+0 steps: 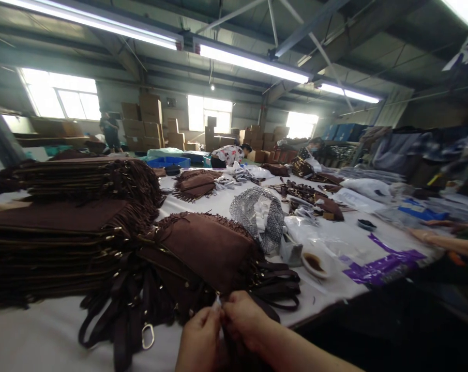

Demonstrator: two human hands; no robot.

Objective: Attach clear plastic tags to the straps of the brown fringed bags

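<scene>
A brown fringed bag (214, 248) lies in front of me with its dark straps (284, 284) spread at the right. At its near edge, by a small gold-coloured metal fitting, my two hands meet. My left hand (198, 336) is closed, thumb and finger pinching a small whitish piece (217, 304) too small to name. Right beside it, my right hand (247, 318) is closed with curled fingers; what they grip is hidden. Dark material hangs below the hands. More straps, one with an oval metal ring (148, 336), lie to the left.
Tall stacks of brown fringed bags (55, 222) fill the left. Beyond lie a roll of grey patterned wrap (243, 212), a bowl of brown liquid (314, 263) and purple-printed plastic (385, 261). Another person's arm (447, 243) reaches in at right. More people are farther back.
</scene>
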